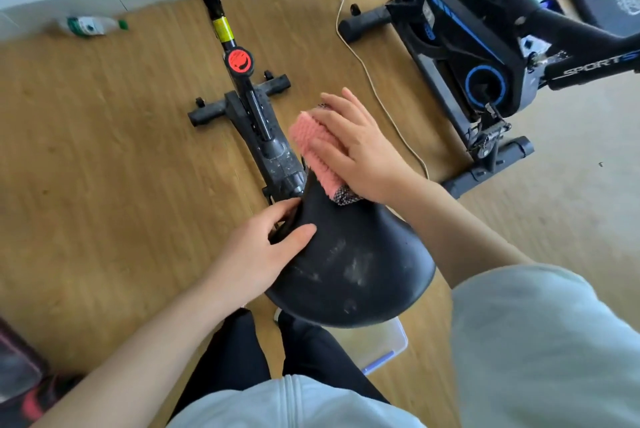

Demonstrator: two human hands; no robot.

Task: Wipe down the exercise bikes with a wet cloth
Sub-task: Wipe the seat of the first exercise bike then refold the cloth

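**A:** Where was the cloth at that point?

**B:** The pink cloth (311,147) lay on the narrow nose of the saddle (346,265), under the right hand (356,150). That hand's fingers were straight and pressed flat on the cloth, pinching nothing. The left hand (263,247) gripped the saddle's left edge, thumb on top and fingers curled underneath.

**A:** How should that wipe have gone, in your view?

**B:** I'd have used flat palm pressure and drawn the cloth from the nose back toward the wide rear in overlapping passes. Pale dusty smears showed on the broad part, so that area looked unfinished. The left hand's brace seemed useful, so the saddle wouldn't swivel under the push.

**A:** Which way did the saddle point?

**B:** Its nose pointed away from the person, toward the frame (266,136) and its red knob (239,61), with the wide end nearest the body. Its long axis ran near to far. The cloth's long side lay slantwise across the nose, and its far end appeared to reach past the tip.
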